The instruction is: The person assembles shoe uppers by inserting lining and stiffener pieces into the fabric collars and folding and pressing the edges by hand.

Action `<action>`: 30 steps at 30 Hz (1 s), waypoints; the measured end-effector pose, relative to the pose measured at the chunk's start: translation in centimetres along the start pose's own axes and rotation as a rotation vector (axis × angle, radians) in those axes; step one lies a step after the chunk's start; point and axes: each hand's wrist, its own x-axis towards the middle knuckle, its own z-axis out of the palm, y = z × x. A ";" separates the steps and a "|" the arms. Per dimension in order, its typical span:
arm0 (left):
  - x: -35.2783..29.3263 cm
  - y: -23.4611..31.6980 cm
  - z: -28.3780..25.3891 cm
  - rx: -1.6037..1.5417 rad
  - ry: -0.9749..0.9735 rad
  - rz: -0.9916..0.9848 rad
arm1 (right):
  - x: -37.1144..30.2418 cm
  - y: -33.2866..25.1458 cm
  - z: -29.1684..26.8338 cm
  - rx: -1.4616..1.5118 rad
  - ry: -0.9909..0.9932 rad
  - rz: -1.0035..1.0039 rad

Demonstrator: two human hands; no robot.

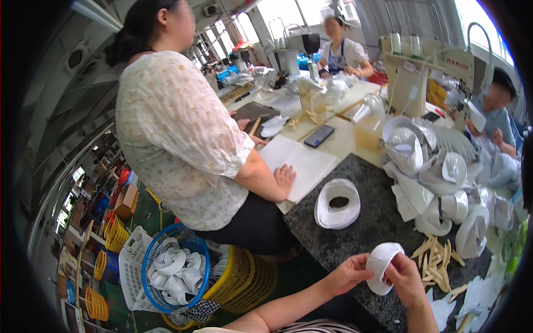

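Between my two hands I hold a white curved shoe-upper piece [381, 258] bent into a loop, above the near edge of a dark worktop. My left hand [351, 274] pinches its left side between thumb and fingers. On the other side my right hand [405, 277] grips it, the thumb inside the loop. A stack of similar white ring-shaped pieces [325, 212] lies on the black mat [300, 213] farther off. Thin beige strips [438, 263] are scattered to the right of my right hand, and flat white pieces [480, 299] lie beyond them.
A large heap of white pieces [402, 147] covers the right side. Behind it stand a jar of yellowish liquid [369, 125], a phone [320, 136] and a sewing machine [408, 83]. One person [177, 139] stands at the left, leaning a hand on the table; others sit farther back. A blue basket [145, 266] holds white pieces.
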 end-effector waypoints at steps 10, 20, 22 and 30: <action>0.6 1.5 0.6 0.049 0.082 -0.008 | 2.1 0.5 0.4 0.053 0.058 0.050; 0.5 1.5 1.0 0.144 0.062 -0.056 | 1.8 1.0 0.7 0.051 0.093 0.010; 0.7 1.8 1.2 0.128 0.044 -0.024 | 2.0 1.5 0.7 0.058 0.089 -0.034; 1.0 1.1 0.9 0.213 0.084 0.027 | 1.9 1.9 0.5 -0.017 0.160 -0.113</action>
